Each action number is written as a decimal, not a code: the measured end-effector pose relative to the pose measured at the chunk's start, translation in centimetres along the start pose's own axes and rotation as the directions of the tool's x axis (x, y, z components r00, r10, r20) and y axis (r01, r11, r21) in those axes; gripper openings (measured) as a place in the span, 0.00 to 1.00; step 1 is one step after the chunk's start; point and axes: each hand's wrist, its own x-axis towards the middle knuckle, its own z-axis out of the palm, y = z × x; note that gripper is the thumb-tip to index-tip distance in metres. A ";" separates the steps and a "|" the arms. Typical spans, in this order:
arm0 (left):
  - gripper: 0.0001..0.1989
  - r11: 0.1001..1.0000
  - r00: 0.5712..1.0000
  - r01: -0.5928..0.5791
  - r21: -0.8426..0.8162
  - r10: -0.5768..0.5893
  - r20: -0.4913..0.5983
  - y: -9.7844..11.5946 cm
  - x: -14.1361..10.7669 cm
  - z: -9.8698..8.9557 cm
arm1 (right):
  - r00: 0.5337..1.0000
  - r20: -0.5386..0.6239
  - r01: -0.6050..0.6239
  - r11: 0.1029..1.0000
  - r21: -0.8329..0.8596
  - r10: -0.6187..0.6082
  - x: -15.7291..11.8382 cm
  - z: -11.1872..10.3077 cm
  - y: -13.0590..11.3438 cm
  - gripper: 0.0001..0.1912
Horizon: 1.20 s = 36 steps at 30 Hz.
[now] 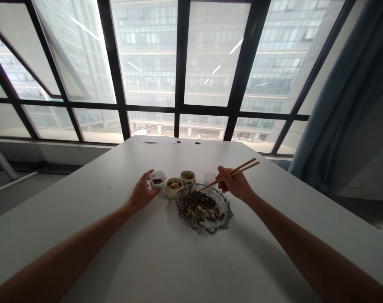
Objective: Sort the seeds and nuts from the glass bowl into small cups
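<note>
Left hand (143,191) curls round a small white square plastic cup (161,176), centre-left; right hand (235,183) grips pale wooden chopsticks (212,184), tips among dark oblong seeds (207,201) in a clear scalloped glass bowl (225,206), lower centre. Slick seeds could slip; crowded round cream cups (173,193) could get bumped. White tabletop (122,261) edges well clear; open room lower left.
</note>
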 end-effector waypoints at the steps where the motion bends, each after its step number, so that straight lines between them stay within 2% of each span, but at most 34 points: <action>1: 0.35 1.000 1.000 -0.004 -0.005 0.004 -0.002 0.0 0.0 0.0 | 1.000 0.005 -0.003 1.000 0.004 0.003 0.0 0.1 -0.1 0.36; 13: 0.33 0.999 1.000 -0.030 -0.017 0.030 0.002 0.0 0.0 0.0 | 0.997 0.078 -0.005 0.999 0.053 0.001 -0.4 1.1 0.5 0.33; 19: 0.35 1.000 1.000 -0.009 0.006 0.009 0.011 0.1 0.1 -0.1 | 0.983 0.183 -0.015 1.000 0.025 0.010 -0.7 1.1 0.2 0.32; 26: 0.34 0.999 0.999 -0.036 -0.001 0.036 -0.018 -0.2 0.1 0.1 | 0.996 0.088 -0.031 0.996 0.089 0.023 -0.3 0.9 1.1 0.32; 30: 0.34 0.997 0.994 -0.078 -0.012 0.077 -0.075 -0.3 0.0 0.2 | 0.991 -0.027 -0.119 0.947 0.299 0.133 0.8 0.4 2.3 0.29; 33: 0.35 0.992 0.986 -0.122 0.015 0.123 -0.111 -0.4 0.0 0.1 | 0.969 -0.022 -0.216 0.892 0.398 0.244 1.4 0.0 3.2 0.25; 36: 0.35 0.985 0.977 -0.167 0.038 0.171 -0.126 -0.3 0.0 -0.1 | 0.973 -0.036 -0.195 0.895 0.401 0.228 1.5 -0.1 3.3 0.25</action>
